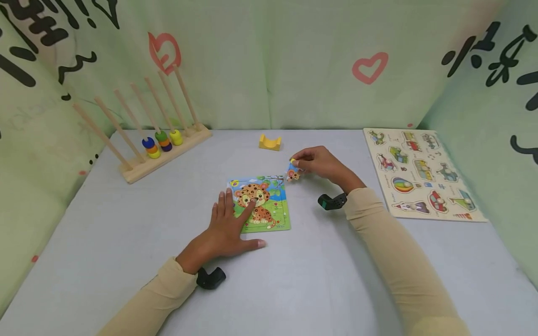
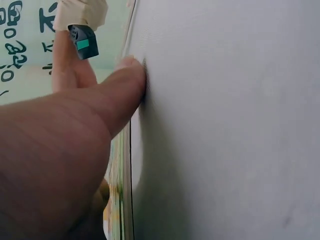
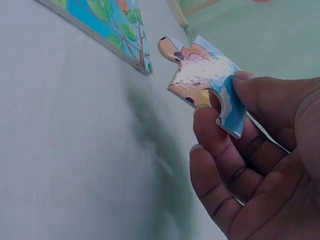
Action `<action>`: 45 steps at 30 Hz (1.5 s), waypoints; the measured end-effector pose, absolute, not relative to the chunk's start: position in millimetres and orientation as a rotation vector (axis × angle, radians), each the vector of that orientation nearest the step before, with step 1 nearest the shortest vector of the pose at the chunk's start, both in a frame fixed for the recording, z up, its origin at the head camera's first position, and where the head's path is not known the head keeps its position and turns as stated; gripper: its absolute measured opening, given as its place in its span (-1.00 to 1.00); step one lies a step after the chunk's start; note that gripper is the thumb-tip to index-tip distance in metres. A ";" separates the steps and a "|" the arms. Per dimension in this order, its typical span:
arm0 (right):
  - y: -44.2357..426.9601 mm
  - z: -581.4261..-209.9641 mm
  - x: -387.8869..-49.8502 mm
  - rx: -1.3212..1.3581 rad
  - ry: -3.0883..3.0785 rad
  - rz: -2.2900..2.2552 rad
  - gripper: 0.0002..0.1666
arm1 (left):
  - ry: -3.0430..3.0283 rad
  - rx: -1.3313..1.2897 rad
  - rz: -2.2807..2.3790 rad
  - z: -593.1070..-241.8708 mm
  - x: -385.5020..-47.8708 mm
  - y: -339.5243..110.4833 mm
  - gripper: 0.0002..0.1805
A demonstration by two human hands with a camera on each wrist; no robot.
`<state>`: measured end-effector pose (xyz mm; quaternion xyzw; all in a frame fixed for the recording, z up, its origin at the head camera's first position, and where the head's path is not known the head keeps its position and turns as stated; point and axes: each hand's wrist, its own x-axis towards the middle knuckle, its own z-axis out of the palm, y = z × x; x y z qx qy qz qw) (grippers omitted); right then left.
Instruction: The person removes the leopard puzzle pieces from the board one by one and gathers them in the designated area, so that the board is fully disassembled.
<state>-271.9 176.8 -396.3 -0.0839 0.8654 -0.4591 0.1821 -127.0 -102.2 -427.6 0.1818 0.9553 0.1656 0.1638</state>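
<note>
A square leopard picture puzzle lies flat on the table. My left hand is spread with straight fingers over its left part, the thumb on the table just below the lower edge. In the left wrist view, the left hand hides most of the puzzle's edge. To the right of the puzzle, my right hand pinches a small puzzle piece with part of an animal face on it. In the right wrist view, the right hand holds this blue and tan piece above the table between thumb and fingers.
A wooden peg stand with coloured rings on several pegs stands at the back left. Behind the puzzle sits a small yellow curved block. At the right lies a pale board with several pictured shapes. Printed cloth walls enclose the table.
</note>
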 end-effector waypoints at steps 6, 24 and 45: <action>195.1 -394.3 -273.3 -0.241 2.471 -1.187 -0.66 | 2.692 0.519 0.479 -428.7 -129.8 -104.0 -0.08; 226.6 -408.3 -273.7 -0.315 2.681 -0.925 -0.74 | 2.720 0.537 0.491 -433.0 -131.5 -107.5 -0.20; 165.4 -397.1 -281.4 -0.376 2.666 -0.885 -0.72 | 2.728 0.540 0.471 -430.8 -129.6 -106.8 -0.20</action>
